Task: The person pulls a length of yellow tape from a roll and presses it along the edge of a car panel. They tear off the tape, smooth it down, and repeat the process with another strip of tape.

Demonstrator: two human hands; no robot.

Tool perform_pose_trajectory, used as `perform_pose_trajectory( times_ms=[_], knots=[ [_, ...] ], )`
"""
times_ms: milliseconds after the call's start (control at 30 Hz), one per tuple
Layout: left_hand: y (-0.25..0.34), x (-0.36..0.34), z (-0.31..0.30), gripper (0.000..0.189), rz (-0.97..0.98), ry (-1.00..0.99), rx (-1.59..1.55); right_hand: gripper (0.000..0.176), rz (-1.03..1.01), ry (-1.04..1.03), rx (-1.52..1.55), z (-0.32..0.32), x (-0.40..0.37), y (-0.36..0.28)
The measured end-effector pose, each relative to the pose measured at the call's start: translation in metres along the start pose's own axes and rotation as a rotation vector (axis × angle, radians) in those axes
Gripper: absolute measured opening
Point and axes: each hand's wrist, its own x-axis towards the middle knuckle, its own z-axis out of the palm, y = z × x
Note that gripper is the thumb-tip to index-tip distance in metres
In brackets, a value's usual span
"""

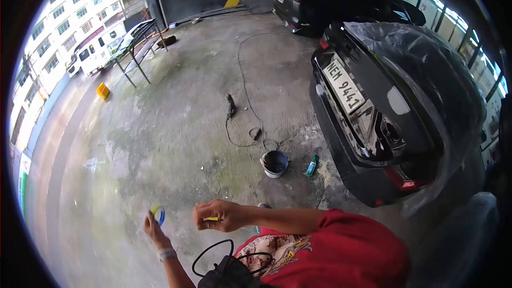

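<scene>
My left hand (153, 229), with a pale band on the wrist, grips a roll of tape (159, 214) that is yellow-green outside and blue inside. To its right, my right hand (226, 215) is closed, its fingers curled around a small yellow strip (213, 218) that looks like a piece of tape. The two hands are apart, and I cannot make out any tape stretched between them. Both are held in front of my body, above the concrete floor (133, 165).
At right stands a dark car (368, 144) partly under clear plastic sheeting (453, 90); another black car (336, 0) is behind. A bucket (275, 164), a green bottle (312, 166) and a corded power tool (230, 106) lie ahead. A metal stand (133, 56) and yellow container (103, 91) are far left.
</scene>
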Motion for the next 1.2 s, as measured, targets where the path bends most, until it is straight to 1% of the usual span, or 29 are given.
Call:
perform_pose_trajectory(
  times_ms=[33,100,133,167,200,233,267,300,367,433,500,567,633,667,700,733,767,833,867,900,933,967,1000,1033,1067,1100,1133,1167,1200],
  knots=[
    [-0.024,0.004,-0.015,0.045,-0.022,0.036,0.066,0.009,0.001,0.018,-0.003,-0.01,0.005,0.012],
    [-0.035,-0.015,-0.025,0.044,-0.176,0.015,0.055,0.012,0.142,0.113,0.013,-0.035,0.012,0.039],
    [-0.054,-0.025,-0.034,0.042,-0.181,-0.003,0.048,0.014,0.182,0.122,0.007,-0.047,0.017,0.039],
    [-0.083,-0.032,-0.042,0.04,-0.179,-0.025,0.035,0.014,0.176,0.135,-0.003,-0.06,0.018,0.044],
    [-0.148,-0.033,-0.067,0.035,-0.198,-0.065,0.235,0.014,0.193,0.143,0.031,-0.068,0.017,0.052],
    [-0.191,-0.015,-0.079,0.032,-0.205,-0.122,0.45,0.015,0.209,0.176,0.066,-0.075,0.017,0.058],
    [-0.21,-0.015,-0.078,0.03,-0.258,-0.173,0.503,0.015,0.237,0.2,0.004,-0.083,0.015,0.057],
    [-0.217,-0.013,-0.071,0.029,-0.317,-0.228,0.472,0.015,0.251,0.28,-0.012,-0.072,0.008,0.06],
    [-0.219,0.009,-0.047,0.027,-0.373,-0.353,0.375,0.014,0.216,0.359,0.036,-0.071,0.001,0.061],
    [-0.204,0.046,-0.013,0.024,-0.364,-0.495,0.274,0.015,0.218,0.486,-0.077,-0.057,-0.008,0.046],
    [-0.174,0.078,0.04,0.022,-0.297,-0.663,0.178,0.015,0.297,0.671,-0.144,-0.041,-0.039,0.029],
    [-0.131,0.111,0.099,0.02,-0.16,-0.866,0.123,0.018,0.246,0.834,-0.248,-0.02,-0.077,0.016],
    [-0.067,0.12,0.172,0.011,0.114,-1.09,0.222,0.02,0.201,1.119,-0.239,0.016,-0.115,-0.01],
    [-0.088,0.167,0.228,0.015,0.175,-1.218,0.246,0.024,0.179,1.24,-0.221,0.034,-0.135,-0.028],
    [-0.103,0.195,0.284,0.019,0.243,-1.342,0.265,0.026,0.118,1.345,-0.333,0.049,-0.159,-0.037],
    [-0.061,0.154,0.316,0.02,0.601,-1.309,0.282,0.028,0.052,1.45,-0.368,0.065,-0.18,-0.052],
    [0.017,0.089,0.336,0.026,0.952,-1.23,0.286,0.031,-0.016,1.541,-0.389,0.082,-0.199,-0.07],
    [0.122,-0.018,0.367,0.027,1.054,-1.338,0.19,0.034,-0.078,1.693,-0.528,0.12,-0.238,-0.1],
    [0.125,-0.049,0.405,0.027,1.059,-1.394,0.058,0.036,-0.142,1.796,-0.551,0.14,-0.256,-0.115],
    [0.18,-0.115,0.397,0.024,0.999,-1.427,0.223,0.038,-0.204,1.894,-0.57,0.161,-0.271,-0.129],
    [0.194,-0.163,0.422,0.018,1.283,-1.402,-0.093,0.036,-0.235,1.967,-0.637,0.18,-0.285,-0.143],
    [0.213,-0.205,0.436,0.012,1.388,-1.443,-0.119,0.035,-0.264,2.036,-0.711,0.197,-0.304,-0.157],
    [0.224,-0.247,0.458,0.011,1.467,-1.471,-0.204,0.038,-0.281,2.09,-0.812,0.213,-0.329,-0.165],
    [0.252,-0.298,0.457,0.012,1.544,-1.529,-0.207,0.041,-0.3,2.135,-0.918,0.228,-0.352,-0.17],
    [0.273,-0.348,0.457,0.012,1.526,-1.577,-0.307,0.039,-0.326,2.15,-0.963,0.243,-0.371,-0.183],
    [0.291,-0.396,0.454,0.013,1.521,-1.57,-0.392,0.038,-0.351,2.165,-1.004,0.258,-0.386,-0.199],
    [0.308,-0.437,0.462,0.014,1.551,-1.621,-0.356,0.035,-0.322,2.214,-1.076,0.273,-0.4,-0.213],
    [0.317,-0.476,0.476,0.015,1.64,-1.551,-0.437,0.033,-0.288,2.263,-1.146,0.288,-0.411,-0.227],
    [0.328,-0.513,0.488,0.016,1.654,-1.508,-0.441,0.03,-0.305,2.265,-1.176,0.303,-0.419,-0.242]
  ],
)
